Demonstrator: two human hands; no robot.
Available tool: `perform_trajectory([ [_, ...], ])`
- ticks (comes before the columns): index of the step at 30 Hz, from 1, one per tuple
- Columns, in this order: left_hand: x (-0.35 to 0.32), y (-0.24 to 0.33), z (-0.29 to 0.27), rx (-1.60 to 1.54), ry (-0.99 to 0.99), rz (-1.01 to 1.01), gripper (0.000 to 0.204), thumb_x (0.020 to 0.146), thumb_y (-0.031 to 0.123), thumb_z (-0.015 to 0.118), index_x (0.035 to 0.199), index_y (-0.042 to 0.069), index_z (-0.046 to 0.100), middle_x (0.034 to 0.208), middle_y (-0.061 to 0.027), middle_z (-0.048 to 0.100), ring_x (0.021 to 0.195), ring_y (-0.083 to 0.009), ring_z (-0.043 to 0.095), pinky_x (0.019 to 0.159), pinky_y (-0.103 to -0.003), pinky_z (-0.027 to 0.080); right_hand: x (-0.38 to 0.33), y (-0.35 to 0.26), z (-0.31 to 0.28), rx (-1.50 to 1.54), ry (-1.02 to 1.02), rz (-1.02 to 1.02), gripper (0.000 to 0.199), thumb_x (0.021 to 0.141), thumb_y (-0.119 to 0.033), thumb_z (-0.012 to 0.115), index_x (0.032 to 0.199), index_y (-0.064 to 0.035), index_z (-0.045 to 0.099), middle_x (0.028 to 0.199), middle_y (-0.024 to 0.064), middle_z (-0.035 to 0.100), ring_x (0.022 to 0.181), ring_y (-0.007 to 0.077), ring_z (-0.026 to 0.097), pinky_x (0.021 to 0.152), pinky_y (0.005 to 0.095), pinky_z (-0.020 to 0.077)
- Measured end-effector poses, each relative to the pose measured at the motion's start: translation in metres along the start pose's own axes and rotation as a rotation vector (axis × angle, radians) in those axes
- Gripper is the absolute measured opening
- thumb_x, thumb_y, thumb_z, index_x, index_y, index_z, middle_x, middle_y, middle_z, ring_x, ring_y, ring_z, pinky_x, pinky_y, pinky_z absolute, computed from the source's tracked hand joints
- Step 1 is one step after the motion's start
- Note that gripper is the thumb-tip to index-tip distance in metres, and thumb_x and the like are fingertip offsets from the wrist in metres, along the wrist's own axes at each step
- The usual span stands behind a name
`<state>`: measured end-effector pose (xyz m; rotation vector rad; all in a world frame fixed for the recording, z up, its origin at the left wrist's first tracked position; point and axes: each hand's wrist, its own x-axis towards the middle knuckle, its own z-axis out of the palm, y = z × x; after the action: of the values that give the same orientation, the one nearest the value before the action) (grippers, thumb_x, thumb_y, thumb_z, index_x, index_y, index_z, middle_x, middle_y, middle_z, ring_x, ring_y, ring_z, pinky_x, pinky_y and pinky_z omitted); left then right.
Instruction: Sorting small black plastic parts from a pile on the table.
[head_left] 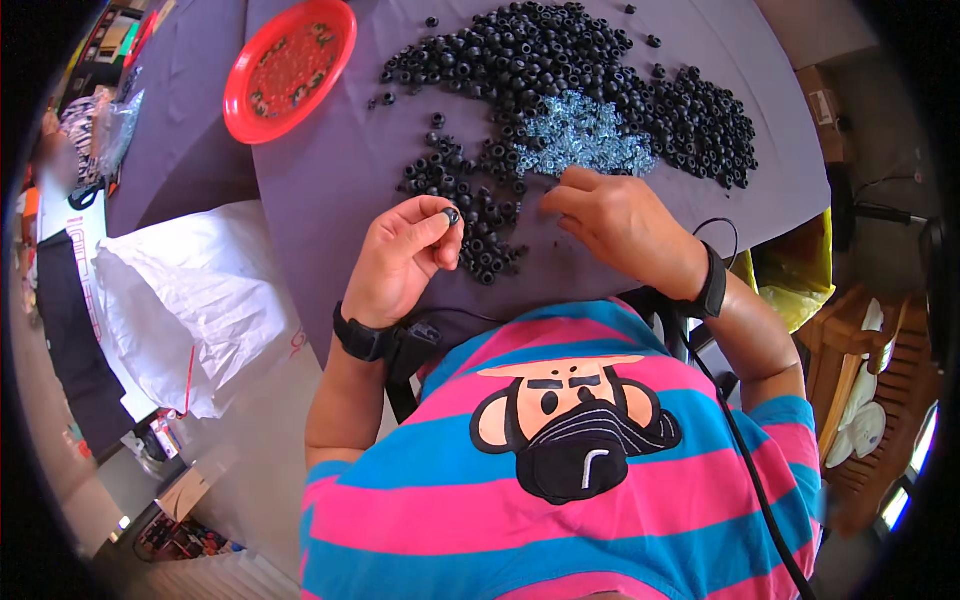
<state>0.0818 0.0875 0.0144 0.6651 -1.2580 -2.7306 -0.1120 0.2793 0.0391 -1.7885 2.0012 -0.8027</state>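
My left hand [397, 255] is closed in a pinch over the near side of the table. Between its thumb and index finger is a small black bead-like piece [451, 215] with a hole or recess. My right hand [618, 219] hovers at the near edge of a pile of clear bluish plastic pieces [585, 130]. Its fingers are curled and pressed together; whatever they may hold is too small or hidden. Behind and around the clear pile spreads a large heap of round black hollow pieces [505, 50]. A smaller scatter of black pieces [490, 245] lies between my hands.
A red oval plate [236, 105] with some small pieces in it stands at the far left of the grey-covered table [330, 215]. A white plastic sheet [215, 290] hangs at the left. At the right are a yellow bag [800, 275] and a wooden chair [870, 370].
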Motion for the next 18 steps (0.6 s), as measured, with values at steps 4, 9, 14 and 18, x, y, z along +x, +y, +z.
perform_trajectory([
  [4,0.002,0.0,0.002,-0.009,-0.003,-0.005,0.015,0.092,0.015,0.058,0.102,0.003,0.06,0.087,-0.0049,0.059,0.07,-0.011,0.053,0.065,-0.025,0.044,0.003,0.002,0.001,-0.068,-0.021,-0.024,0.014,0.077,-0.003,0.059,0.09,-0.0038,0.058,0.081,0.0116,0.051,0.072,0.0318,0.058,0.06,0.04,0.0466],
  [9,0.001,0.0,0.002,-0.057,0.009,0.01,0.013,0.093,0.011,0.059,0.1,0.001,0.062,0.086,-0.0052,0.064,0.069,-0.0108,0.056,0.064,-0.025,0.047,0.005,-0.015,-0.003,-0.013,-0.075,-0.057,0.013,0.074,-0.005,0.056,0.086,-0.0019,0.055,0.08,0.0134,0.051,0.073,0.0333,0.058,0.061,0.041,0.0467],
  [14,0.001,-0.003,0.003,-0.041,0.007,-0.014,0.016,0.092,0.014,0.059,0.104,0.003,0.061,0.089,-0.0058,0.06,0.071,-0.0117,0.054,0.066,-0.025,0.044,0.011,-0.022,0.027,0.012,-0.2,-0.152,0.014,0.073,-0.005,0.056,0.086,-0.0012,0.052,0.083,0.0151,0.051,0.075,0.0345,0.059,0.064,0.0423,0.0482],
  [18,0.002,-0.003,0.0,-0.038,0.002,-0.006,0.016,0.092,0.014,0.059,0.104,0.003,0.061,0.089,-0.006,0.06,0.071,-0.012,0.054,0.066,-0.026,0.044,0.01,-0.017,0.029,-0.023,-0.194,-0.063,0.014,0.076,-0.006,0.058,0.087,-0.0017,0.052,0.085,0.0141,0.051,0.075,0.0337,0.06,0.064,0.043,0.0489],
])
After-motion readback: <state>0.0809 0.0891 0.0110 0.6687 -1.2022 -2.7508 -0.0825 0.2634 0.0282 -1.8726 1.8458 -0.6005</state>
